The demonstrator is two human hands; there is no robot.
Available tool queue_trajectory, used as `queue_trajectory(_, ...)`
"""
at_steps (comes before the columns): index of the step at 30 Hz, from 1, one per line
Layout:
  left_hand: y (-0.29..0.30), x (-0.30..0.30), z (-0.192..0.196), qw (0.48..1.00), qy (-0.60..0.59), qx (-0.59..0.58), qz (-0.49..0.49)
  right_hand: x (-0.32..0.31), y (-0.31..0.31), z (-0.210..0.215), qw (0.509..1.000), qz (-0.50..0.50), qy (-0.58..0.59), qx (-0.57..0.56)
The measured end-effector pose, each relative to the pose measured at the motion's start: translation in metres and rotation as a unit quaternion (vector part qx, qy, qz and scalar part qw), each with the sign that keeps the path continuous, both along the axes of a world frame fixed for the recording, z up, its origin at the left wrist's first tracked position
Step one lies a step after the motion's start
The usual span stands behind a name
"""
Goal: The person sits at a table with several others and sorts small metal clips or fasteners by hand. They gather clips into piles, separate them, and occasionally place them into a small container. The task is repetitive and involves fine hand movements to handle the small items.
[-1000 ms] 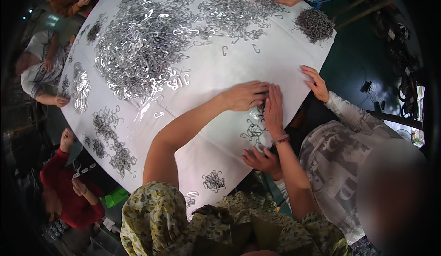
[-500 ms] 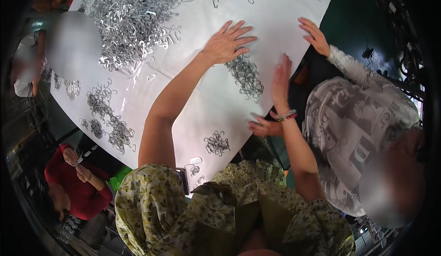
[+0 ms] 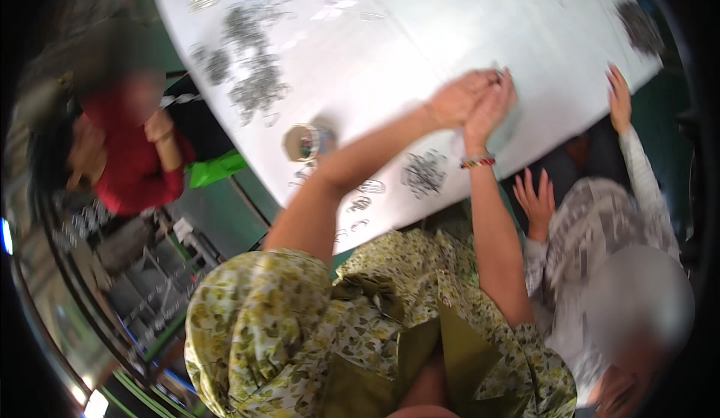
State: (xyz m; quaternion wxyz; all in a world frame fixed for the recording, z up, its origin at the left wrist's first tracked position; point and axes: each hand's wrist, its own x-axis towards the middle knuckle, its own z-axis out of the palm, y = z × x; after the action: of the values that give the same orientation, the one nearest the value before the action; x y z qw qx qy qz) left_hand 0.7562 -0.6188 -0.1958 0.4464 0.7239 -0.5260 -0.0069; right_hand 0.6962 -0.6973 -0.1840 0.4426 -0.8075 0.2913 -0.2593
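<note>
The left hand (image 3: 459, 97) and right hand (image 3: 491, 106) press side by side on the white bench (image 3: 390, 50), near its front edge. Their fingers look pressed together. A pile of metal clips (image 3: 424, 172) lies just below them.

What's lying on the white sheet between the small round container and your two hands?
In the head view, bare white sheet lies between the small round container and the left hand and right hand; the left forearm crosses above it.

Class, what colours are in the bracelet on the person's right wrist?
Red, green and white beads, in the head view: bracelet.
</note>
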Motion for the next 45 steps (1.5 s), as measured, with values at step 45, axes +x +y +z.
queue_trajectory(45,0.041,0.006,0.061,0.580,0.720,-0.356,0.134,-0.043,0.004,0.034,0.575,0.051,-0.075,0.813)
